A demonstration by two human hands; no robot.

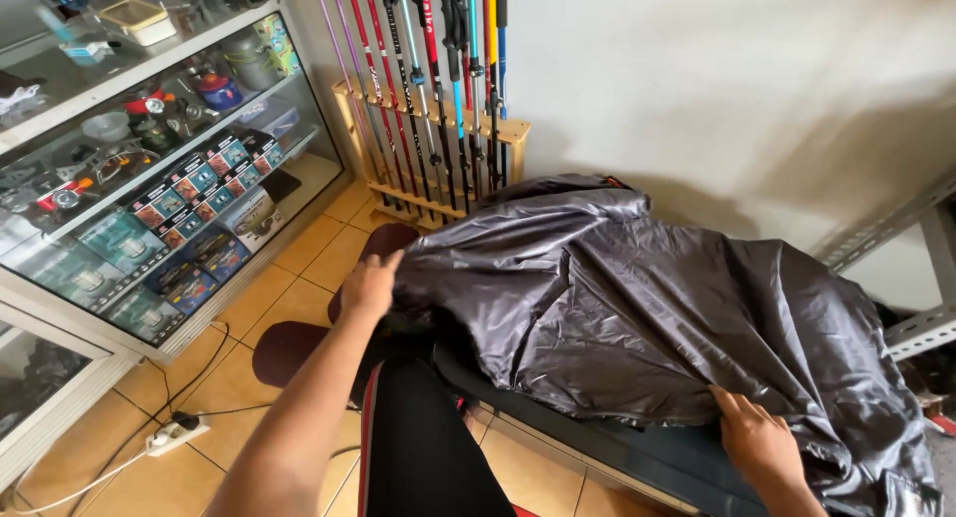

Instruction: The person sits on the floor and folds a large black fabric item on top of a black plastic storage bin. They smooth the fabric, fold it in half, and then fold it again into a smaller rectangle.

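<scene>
A large, shiny dark-grey sheet of thin fabric [637, 298] lies crumpled over a low dark surface in front of me. My left hand [370, 283] pinches the sheet's left edge, fingers closed on the fabric. My right hand [759, 439] grips the near lower edge of the same sheet at the bottom right. My leg in black trousers with a red stripe [418, 447] shows below, between both arms.
A glass display cabinet [149, 178] with boxed goods stands at the left. A wooden rack [428, 129] of coloured trekking poles leans on the wall. A white power strip [171, 433] and cable lie on the tiled floor. Grey metal shelving [926, 278] is at right.
</scene>
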